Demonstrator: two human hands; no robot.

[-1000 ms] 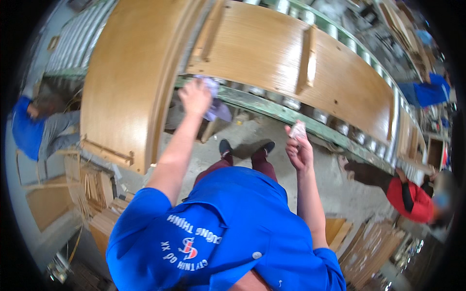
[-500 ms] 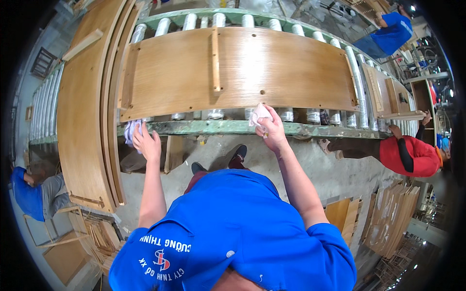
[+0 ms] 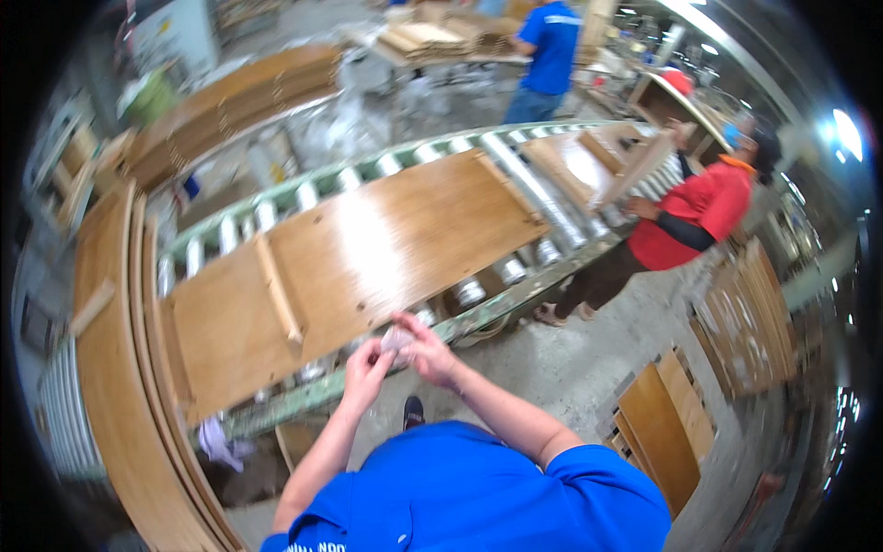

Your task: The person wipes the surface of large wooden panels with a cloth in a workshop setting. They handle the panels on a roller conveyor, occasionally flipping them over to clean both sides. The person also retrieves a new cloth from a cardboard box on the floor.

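Conveyor edge (image 3: pixel 515 299): hands (image 3: pixel 405 354) pinch cloth (image 3: pixel 397 339)

A green roller conveyor (image 3: pixel 515 299) is seen crossing the concrete floor (image 3: pixel 589 368), a second wooden panel (image 3: pixel 575 161) is handled at its far right end by a person in a red shirt (image 3: pixel 694 221), and a crumpled rag (image 3: pixel 219 442) is hung at its near left edge.

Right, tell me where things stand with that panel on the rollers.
The wooden panel lies flat on the roller conveyor, its face bare. In hand: the left hand and right hand meet over a small pale wad at the panel's near edge. Neither hand touches the panel. A cloth hangs off the conveyor frame.
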